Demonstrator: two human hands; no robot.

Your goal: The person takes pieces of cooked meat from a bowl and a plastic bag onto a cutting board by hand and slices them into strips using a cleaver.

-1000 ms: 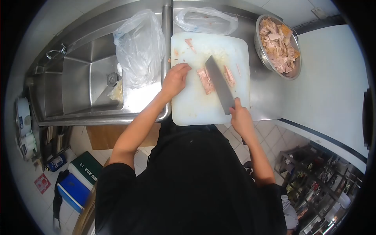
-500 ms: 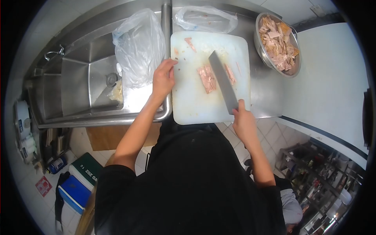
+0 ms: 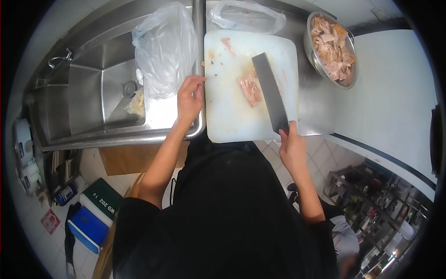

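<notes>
My right hand (image 3: 292,148) is closed round the handle of a cleaver (image 3: 271,90). Its broad blade points away from me over the white cutting board (image 3: 251,130). Just left of the blade lies a small heap of sliced pinkish meat (image 3: 250,89); a thin strip on the other side is partly covered by the blade. One more meat scrap (image 3: 227,44) is near the board's far left corner. My left hand (image 3: 189,100) is at the board's left edge, fingers loosely bent and thumb apart, holding nothing.
A metal bowl (image 3: 312,58) of cut meat stands at the back right. Plastic bags lie beyond the board (image 3: 246,16) and by the sink (image 3: 167,51). The steel sink (image 3: 86,93) is at left, a white worktop (image 3: 390,93) at right. Another person (image 3: 344,237) is behind, lower right.
The cleaver has shifted slightly right and turned, showing more of its blade face. The meat heap looks pushed together and more broken up. My left hand has drawn slightly left, and the view has shifted a little.
</notes>
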